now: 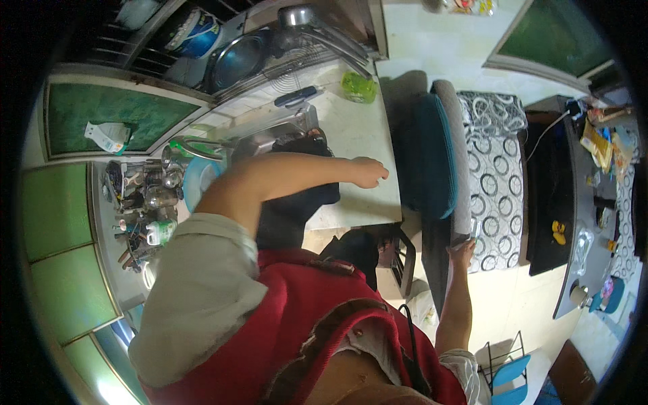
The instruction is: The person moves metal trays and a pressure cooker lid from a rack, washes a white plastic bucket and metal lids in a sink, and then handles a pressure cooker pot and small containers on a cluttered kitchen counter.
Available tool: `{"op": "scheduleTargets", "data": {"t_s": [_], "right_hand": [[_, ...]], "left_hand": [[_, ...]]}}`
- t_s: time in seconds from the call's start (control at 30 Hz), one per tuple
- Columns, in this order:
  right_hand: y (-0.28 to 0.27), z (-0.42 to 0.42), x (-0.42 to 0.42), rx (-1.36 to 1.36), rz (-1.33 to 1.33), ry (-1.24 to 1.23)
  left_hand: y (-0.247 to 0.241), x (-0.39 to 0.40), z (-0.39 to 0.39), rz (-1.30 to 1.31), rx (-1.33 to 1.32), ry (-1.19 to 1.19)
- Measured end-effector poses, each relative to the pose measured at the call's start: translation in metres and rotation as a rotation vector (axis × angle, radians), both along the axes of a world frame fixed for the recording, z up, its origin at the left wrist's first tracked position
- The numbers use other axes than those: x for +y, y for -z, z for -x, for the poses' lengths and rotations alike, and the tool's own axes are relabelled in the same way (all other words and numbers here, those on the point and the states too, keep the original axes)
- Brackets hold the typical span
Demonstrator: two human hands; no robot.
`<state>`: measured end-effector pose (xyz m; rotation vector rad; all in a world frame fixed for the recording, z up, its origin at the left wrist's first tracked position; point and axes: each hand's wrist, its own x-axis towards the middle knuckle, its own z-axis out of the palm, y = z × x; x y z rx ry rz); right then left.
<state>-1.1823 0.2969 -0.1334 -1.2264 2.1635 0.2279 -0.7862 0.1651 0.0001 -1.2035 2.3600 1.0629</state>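
My left hand (369, 172) is above the pale countertop (354, 136), with its fingers curled. Nothing shows in it, but its palm is hidden. Beneath my left forearm, a black cloth-like item (298, 202) lies by the steel sink (268, 134). My right hand (461, 253) is low at the right, at the end of a grey padded edge (459, 202) beside a teal cushion (438, 152). A clear, glass-like thing (475, 229) shows close to its fingers; whether I hold it is unclear.
A green container (358, 87) stands on the counter near pan handles. A light-blue basin (197, 182) is left of my left arm, with jars and bottles beyond. Right of the cushion is a surface covered in circle-patterned cloth (493, 187). A dark-framed stool (405, 258) stands below the counter.
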Motion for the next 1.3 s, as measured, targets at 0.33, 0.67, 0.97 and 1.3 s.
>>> {"op": "scheduleTargets", "data": {"t_s": [0.33,0.67,0.97,1.3], "right_hand": [[0.006,0.02,0.027,0.015,0.063,-0.003],[0.024,0.031,0.041,0.036,0.308,-0.128],[0.028,0.032,0.043,0.017,0.467,-0.129],[0.031,0.032,0.04,-0.003,0.493,-0.138]], "left_hand": [[0.185,0.05,0.07,-0.229,-0.469,-0.526],[0.206,0.07,0.076,-0.218,-0.447,-0.456],[0.21,0.065,0.075,-0.225,-0.458,-0.457],[0.202,0.074,0.086,-0.155,-0.484,-0.43]]}}
